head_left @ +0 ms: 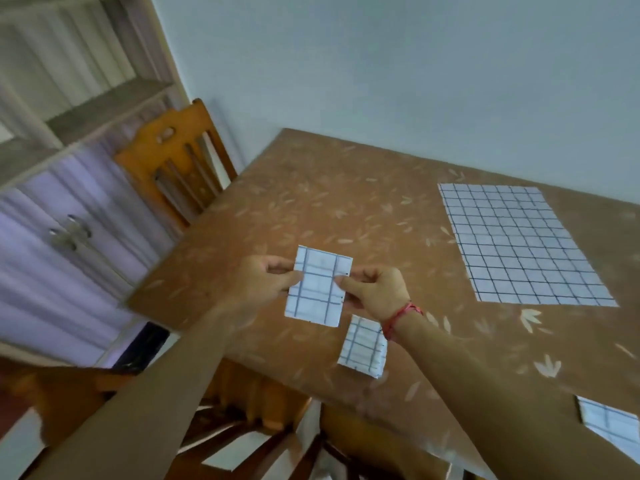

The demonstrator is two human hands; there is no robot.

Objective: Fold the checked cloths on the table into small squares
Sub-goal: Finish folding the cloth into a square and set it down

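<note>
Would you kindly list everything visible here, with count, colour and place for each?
folded cloth in hand: 1, white with blue checks, held above the table.
folded cloths lying: 2, same pattern, near table edge; one cut off at right.
open cloth: 1, same pattern, flat at far right.
table: 1, brown, leaf print.
chair: 1, orange wood, table's left.
cabinet: 1, pale, far left.
left hand: pinches cloth's left edge.
right hand: pinches right edge, red wrist thread.

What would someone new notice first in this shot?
Both hands, the left hand and the right hand, pinch a small folded checked cloth above the near table edge. A big unfolded checked cloth lies flat further right on the brown leaf-patterned table.
</note>
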